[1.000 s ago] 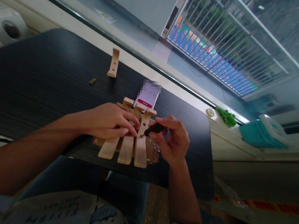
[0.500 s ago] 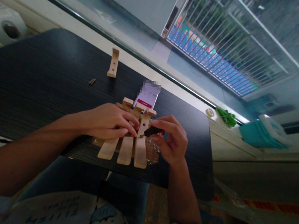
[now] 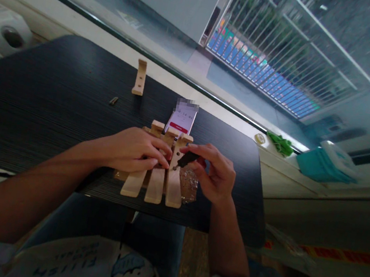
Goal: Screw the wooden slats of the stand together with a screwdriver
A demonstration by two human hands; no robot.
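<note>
Head view: three wooden hooks lined up; our right hand pinches a black tool on one, left hand spread across the others. Fourth hook, screws look unused.

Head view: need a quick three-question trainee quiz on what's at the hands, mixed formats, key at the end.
1. True or false: the dark tool is in the right hand.

2. Which lies just beyond the row of wooden pieces, at its far end?
A) the green cloth
B) the phone
C) the teal container

3. Count: how many wooden pieces lie side by side under or next to the left hand?

Key:
1. True
2. B
3. Three; one more wooden piece sits apart, near the far edge of the table.
</note>
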